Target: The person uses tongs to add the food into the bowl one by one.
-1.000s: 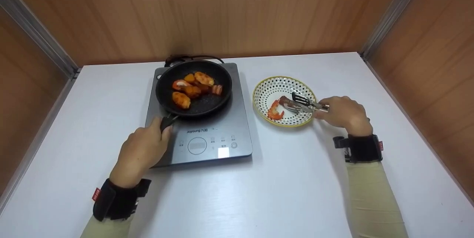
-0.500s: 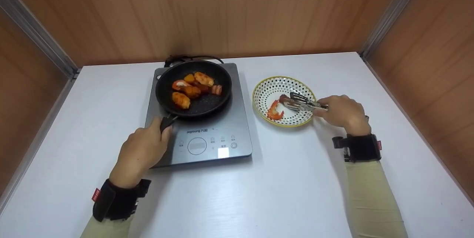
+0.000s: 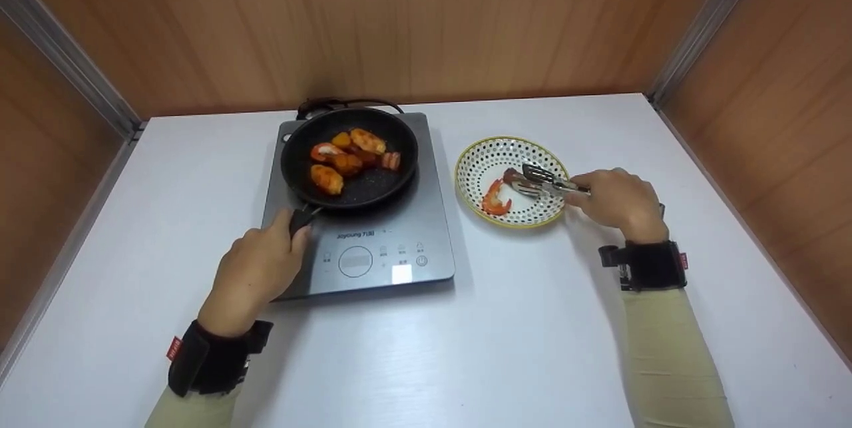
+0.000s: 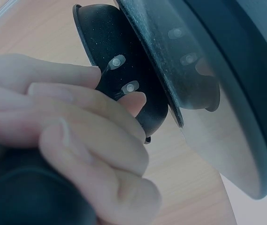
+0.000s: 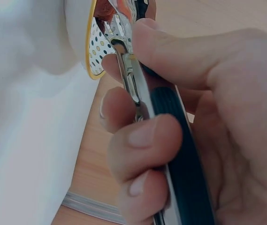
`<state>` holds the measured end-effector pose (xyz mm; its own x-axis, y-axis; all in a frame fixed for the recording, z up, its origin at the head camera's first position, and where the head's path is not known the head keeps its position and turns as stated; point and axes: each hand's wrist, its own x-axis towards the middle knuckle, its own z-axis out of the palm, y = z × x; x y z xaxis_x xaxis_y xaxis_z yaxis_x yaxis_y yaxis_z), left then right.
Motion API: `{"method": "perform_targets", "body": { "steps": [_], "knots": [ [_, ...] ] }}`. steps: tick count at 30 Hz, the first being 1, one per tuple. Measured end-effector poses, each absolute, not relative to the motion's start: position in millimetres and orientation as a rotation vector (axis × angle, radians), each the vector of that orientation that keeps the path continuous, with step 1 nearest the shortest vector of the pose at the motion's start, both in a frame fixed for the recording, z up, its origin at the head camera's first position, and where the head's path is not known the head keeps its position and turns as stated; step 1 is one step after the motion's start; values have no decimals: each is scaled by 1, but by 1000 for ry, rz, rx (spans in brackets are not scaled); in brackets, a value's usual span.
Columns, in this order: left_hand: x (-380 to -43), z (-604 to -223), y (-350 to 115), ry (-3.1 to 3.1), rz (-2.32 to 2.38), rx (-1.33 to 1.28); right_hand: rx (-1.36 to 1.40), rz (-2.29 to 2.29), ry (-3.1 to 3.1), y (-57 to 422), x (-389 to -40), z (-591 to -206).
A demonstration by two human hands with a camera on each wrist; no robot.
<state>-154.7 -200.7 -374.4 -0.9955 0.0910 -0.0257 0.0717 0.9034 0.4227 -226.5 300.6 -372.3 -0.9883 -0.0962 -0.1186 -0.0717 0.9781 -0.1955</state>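
A black frying pan (image 3: 383, 190) sits on the induction cooktop (image 3: 393, 235), holding several browned food pieces (image 3: 327, 180) and a shrimp (image 3: 326, 152). My left hand (image 3: 256, 268) grips the pan's handle (image 3: 301, 217); in the left wrist view its fingers (image 4: 95, 126) curl round the dark grip. With my right hand (image 3: 616, 202) I hold metal tongs (image 3: 559, 184), fingers wrapped round their dark-sided handles (image 5: 175, 140). The tongs' tips reach into a dotted plate (image 3: 469, 168) with a yellow rim, right at a dark reddish-brown food piece (image 3: 511, 176). Beside that piece lies an orange shrimp (image 3: 495, 199).
Everything stands on a white table (image 3: 413, 355). A wooden panel (image 3: 413, 22) rises behind it, with more panels at the left and right. A black cable (image 3: 346, 103) runs behind the cooktop. The plate is a short way right of the cooktop.
The tongs and right hand have shifted very slightly, with the tips still at the brown piece in the plate. The left hand and pan hold their place.
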Motion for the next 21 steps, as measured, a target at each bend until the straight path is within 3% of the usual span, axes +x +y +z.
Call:
{"method": "perform_targets", "body": {
  "steps": [21],
  "knots": [
    [-155, -373, -201, 3003, 690, 137, -195, -312, 3101, 298, -222, -363]
  ]
}}
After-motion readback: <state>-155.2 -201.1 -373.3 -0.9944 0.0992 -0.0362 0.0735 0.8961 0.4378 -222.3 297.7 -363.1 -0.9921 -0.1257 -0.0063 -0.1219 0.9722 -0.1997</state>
